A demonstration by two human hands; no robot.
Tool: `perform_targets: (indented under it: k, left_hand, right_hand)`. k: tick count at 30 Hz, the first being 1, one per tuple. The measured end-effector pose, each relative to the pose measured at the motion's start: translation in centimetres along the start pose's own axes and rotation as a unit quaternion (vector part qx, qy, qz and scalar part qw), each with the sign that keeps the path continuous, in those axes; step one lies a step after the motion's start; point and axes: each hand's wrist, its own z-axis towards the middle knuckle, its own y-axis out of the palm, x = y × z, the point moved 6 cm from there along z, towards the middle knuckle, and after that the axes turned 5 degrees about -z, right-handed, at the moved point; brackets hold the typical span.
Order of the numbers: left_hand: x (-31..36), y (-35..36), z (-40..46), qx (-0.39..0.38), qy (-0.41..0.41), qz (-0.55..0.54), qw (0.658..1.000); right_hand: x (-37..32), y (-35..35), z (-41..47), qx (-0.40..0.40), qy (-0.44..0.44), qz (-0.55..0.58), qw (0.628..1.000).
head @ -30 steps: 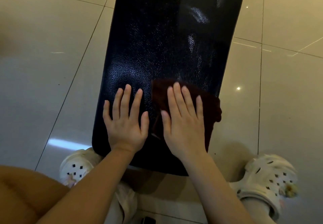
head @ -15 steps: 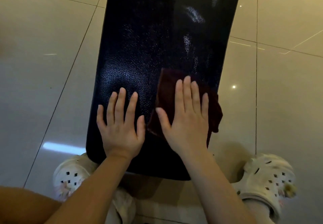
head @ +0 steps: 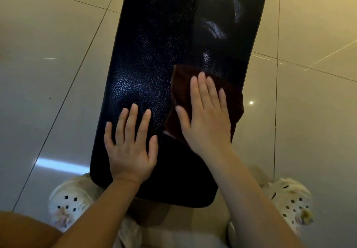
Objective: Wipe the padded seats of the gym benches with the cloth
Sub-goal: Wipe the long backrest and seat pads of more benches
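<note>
A long black padded bench seat [head: 164, 44] runs from the near centre away to the top of the view. A dark maroon cloth [head: 229, 96] lies on its near right part, reaching the right edge. My right hand [head: 206, 116] lies flat on the cloth with fingers together, pressing it onto the padding. My left hand [head: 129, 145] rests palm down on the bare padding to the left of the cloth, fingers spread, holding nothing.
Glossy beige floor tiles [head: 48, 73] surround the bench on both sides. My feet in white perforated clogs stand at the near end, one at the left [head: 67, 203] and one at the right [head: 289, 201]. A bare knee [head: 23, 230] shows at the bottom left.
My right hand has slid the cloth away from me along the right side of the seat. My left hand has stayed flat on the padding.
</note>
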Motion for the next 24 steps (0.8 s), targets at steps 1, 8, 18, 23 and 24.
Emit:
perform_targets:
  k: [1, 8, 18, 23, 24]
  left_hand:
    - [0.0, 0.0, 0.0, -0.002, 0.0, -0.001, 1.0]
    - [0.1, 0.0, 0.0, 0.0, 0.003, 0.006, 1.0]
    - [0.0, 0.1, 0.1, -0.011, -0.002, -0.004, 1.0]
    - [0.1, 0.0, 0.0, 0.001, 0.001, -0.001, 1.0]
    - [0.1, 0.0, 0.1, 0.004, 0.002, -0.002, 1.0]
  right_hand:
    - [-0.1, -0.4, 1.8, -0.009, 0.005, 0.003, 1.0]
    - [0.0, -0.7, -0.6, 0.01, 0.045, 0.022, 0.999]
    - [-0.2, -2.1, 5.1, -0.027, 0.033, 0.011, 0.999]
    - [1.0, -1.4, -0.2, -0.011, 0.059, 0.015, 0.998]
    - [1.1, -1.2, -0.8, -0.016, 0.06, 0.016, 0.998]
